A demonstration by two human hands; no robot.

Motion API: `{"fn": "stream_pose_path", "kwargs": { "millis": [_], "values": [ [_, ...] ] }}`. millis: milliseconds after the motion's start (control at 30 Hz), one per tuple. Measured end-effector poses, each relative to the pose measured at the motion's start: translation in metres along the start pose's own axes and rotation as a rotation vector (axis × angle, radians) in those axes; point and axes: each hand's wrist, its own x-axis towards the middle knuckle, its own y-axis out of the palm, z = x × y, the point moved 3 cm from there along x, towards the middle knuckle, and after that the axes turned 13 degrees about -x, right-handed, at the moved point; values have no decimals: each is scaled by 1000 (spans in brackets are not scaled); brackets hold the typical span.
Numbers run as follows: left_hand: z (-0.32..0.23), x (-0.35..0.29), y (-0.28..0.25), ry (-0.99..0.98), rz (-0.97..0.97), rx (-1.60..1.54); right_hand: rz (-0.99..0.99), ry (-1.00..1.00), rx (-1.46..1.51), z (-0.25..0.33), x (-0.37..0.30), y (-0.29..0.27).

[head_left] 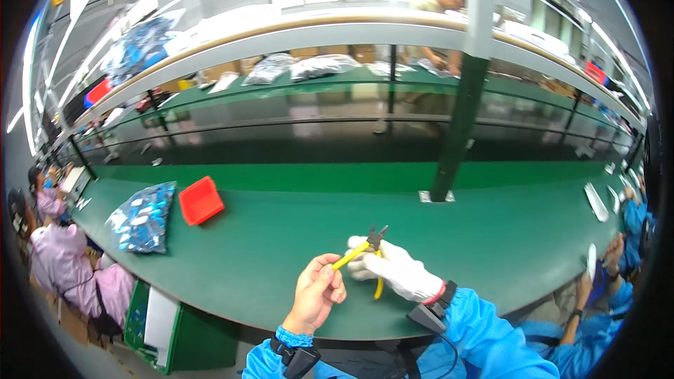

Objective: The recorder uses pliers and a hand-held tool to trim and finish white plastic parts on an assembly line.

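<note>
My right hand (pixel 393 270), in a white glove, grips small cutting pliers (pixel 368 249) with yellow handles and dark jaws pointing up. My left hand (pixel 319 295) is bare, with its fingers pinched together just left of the pliers' near handle; whether it holds something tiny is too small to tell. Both hands hover over the front part of a green work table (pixel 295 217). Blue sleeves and dark wrist straps cover both forearms.
A red tray (pixel 201 200) and a clear bag of blue parts (pixel 144 216) lie at the left. A green post (pixel 456 126) stands on the table's middle. People in pink sit at the left, people in blue at the right, another behind the shelf.
</note>
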Motion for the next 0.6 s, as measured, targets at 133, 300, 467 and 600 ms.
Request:
{"fn": "stream_pose_path", "kwargs": {
  "millis": [133,300,467,600],
  "values": [
    [30,0,21,-50,47,406,-66,90,203,4,-31,-23],
    [52,-8,55,100,207,886,-138,-113,791,-25,-66,-58],
    [59,-3,90,296,297,1170,-274,-149,973,-22,-99,-69],
    [44,3,65,675,343,1710,-382,-212,948,-27,-123,-116]
  ]
}}
